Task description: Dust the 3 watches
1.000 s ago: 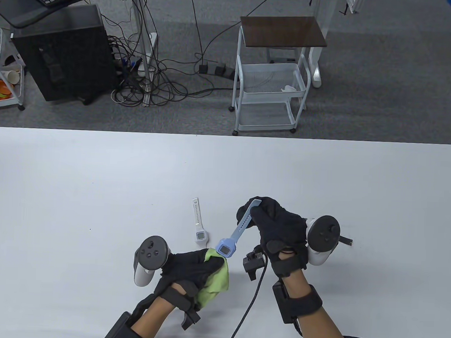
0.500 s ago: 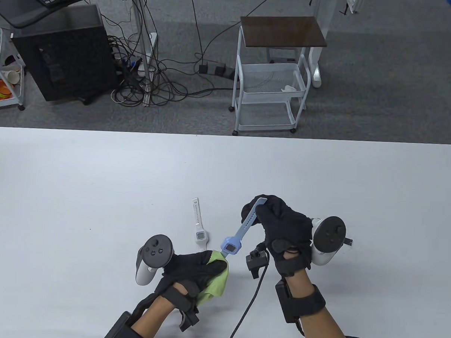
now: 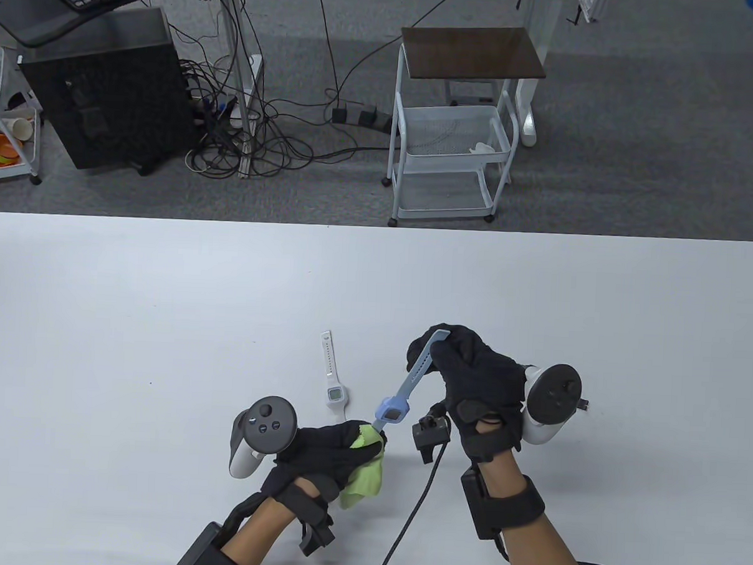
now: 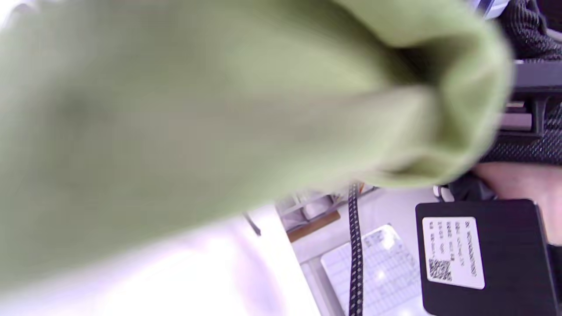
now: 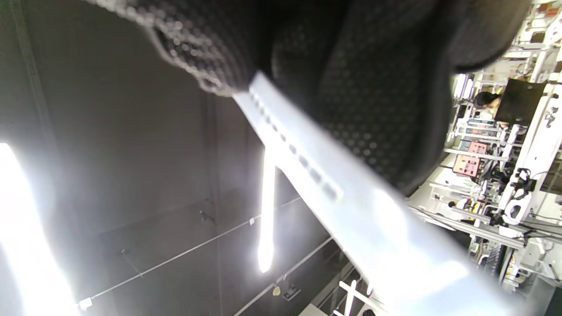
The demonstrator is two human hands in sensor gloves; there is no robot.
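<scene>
Hands working close together near the table's [image 3: 163,298] front edge. Right hand [image 3: 472,380] raised off the surface, knuckles up, fingers curled and pinching the far strap end of the blue watch [image 3: 403,396], keeping it slanting down toward the left with its face up. Left hand [image 3: 319,451] lying low, palm turned inward, fingers bunched around the green cloth [image 3: 365,472] and gripping the watch's lower strap through it, just below the case. Filling most of the left wrist view, blurred, the cloth. Lying flat on the table just beyond the left hand, the white watch [image 3: 331,380], untouched.
</scene>
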